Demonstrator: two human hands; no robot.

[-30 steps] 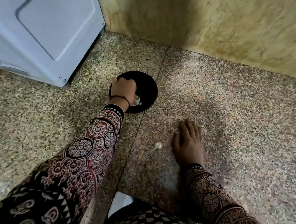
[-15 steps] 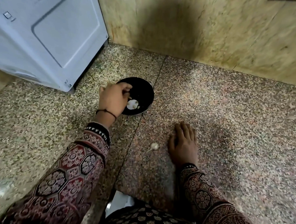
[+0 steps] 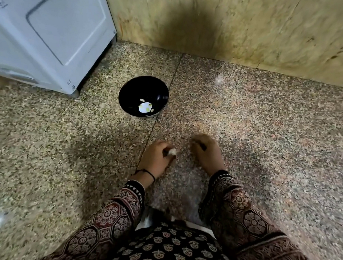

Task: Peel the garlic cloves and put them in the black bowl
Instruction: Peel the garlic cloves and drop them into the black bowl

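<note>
The black bowl (image 3: 143,96) stands on the speckled floor, with pale peeled garlic pieces (image 3: 145,107) lying at its bottom. Nearer to me, my left hand (image 3: 156,158) pinches a white unpeeled garlic clove (image 3: 172,151) between thumb and fingers, just above the floor. My right hand (image 3: 205,152) is close beside it on the right, its fingers curled downward at the floor; the image is blurred and I cannot tell whether it holds anything.
A white appliance (image 3: 50,34) stands at the back left, close to the bowl. A yellowish stone wall (image 3: 243,29) runs along the back. The granite floor (image 3: 267,125) stretches to the right. My patterned sleeves and lap fill the bottom.
My left hand left the bowl and came back to the clove on the floor, which it now pinches. My right hand went from lying flat to curled fingers.
</note>
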